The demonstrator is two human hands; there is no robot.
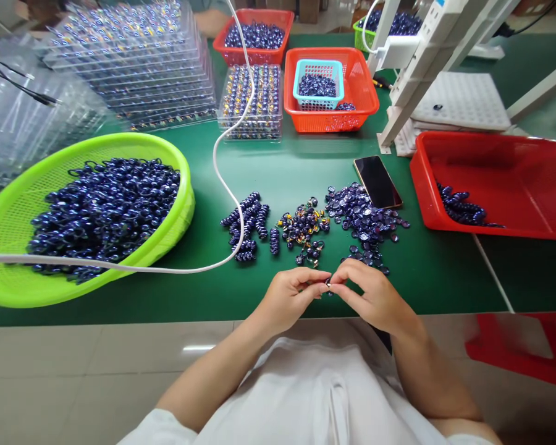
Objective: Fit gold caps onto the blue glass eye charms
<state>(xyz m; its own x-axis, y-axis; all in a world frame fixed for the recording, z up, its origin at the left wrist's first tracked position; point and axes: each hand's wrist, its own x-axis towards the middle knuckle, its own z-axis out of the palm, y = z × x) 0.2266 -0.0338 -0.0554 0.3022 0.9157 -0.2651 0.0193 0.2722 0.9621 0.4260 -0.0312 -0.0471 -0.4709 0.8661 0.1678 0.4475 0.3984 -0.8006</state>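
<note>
My left hand (291, 295) and my right hand (369, 293) meet at the near edge of the green table (306, 167). Both pinch one small dark blue piece (328, 285) between their fingertips. Just beyond the hands lie three loose heaps: stacked dark blue pieces (248, 222) on the left, pieces with gold rings (303, 225) in the middle, flat dark blue gems (361, 213) on the right.
A lime green basket (9, 216) full of blue pieces sits at the left, with a white cable (222, 179) across it. A phone (377, 181) and a red tray (514, 167) lie at the right. Orange baskets (361, 93), stacked clear trays (134, 62) and a white frame (421, 55) stand behind.
</note>
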